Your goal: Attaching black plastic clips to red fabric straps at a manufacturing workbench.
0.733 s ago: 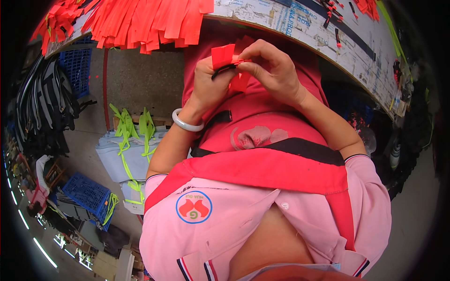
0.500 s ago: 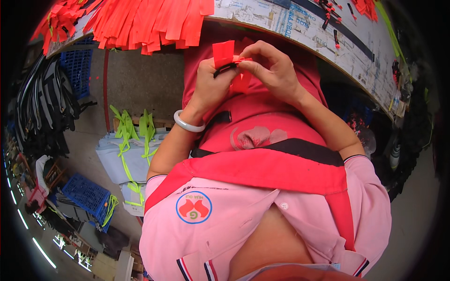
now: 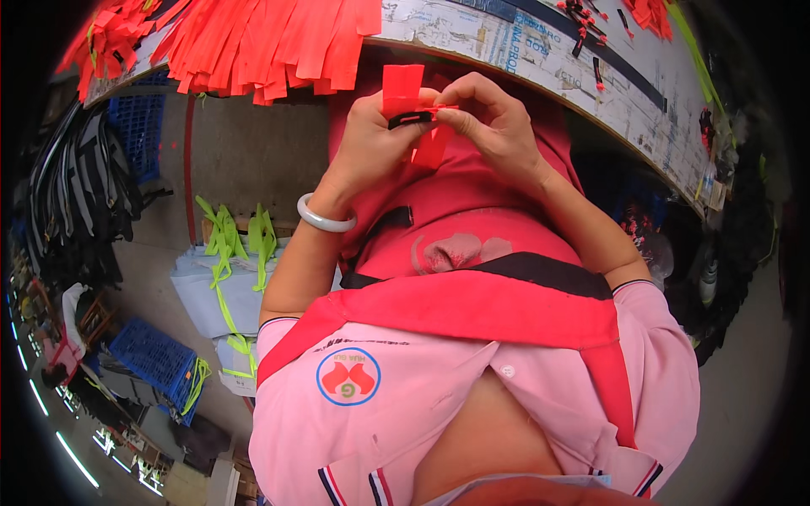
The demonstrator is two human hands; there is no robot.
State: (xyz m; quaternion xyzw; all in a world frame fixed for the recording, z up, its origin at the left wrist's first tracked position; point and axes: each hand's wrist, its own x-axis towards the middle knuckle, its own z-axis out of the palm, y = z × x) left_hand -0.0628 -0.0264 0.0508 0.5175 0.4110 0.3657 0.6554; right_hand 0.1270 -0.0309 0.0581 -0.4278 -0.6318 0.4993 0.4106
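Observation:
Above my lap, my left hand is closed on a red fabric strip, whose upper end sticks up past the fingers and whose lower end hangs below them. A small black loop piece lies across the strip beside my left fingers. My right hand meets it from the right, thumb and forefinger pinched on a thin, bright red end next to the black piece. How the strip and the black piece join is hidden by my fingers.
A thick row of red strips hangs over the worn table's edge at the upper left. Small black-and-red pieces lie on the table at the right. Grey bundles tied with lime bands, blue crates and black straps stand left.
My left hand has tilted slightly, and the black loop now shows more openly and lies flatter. More of the strip's lower end shows below. The right hand keeps its pinch.

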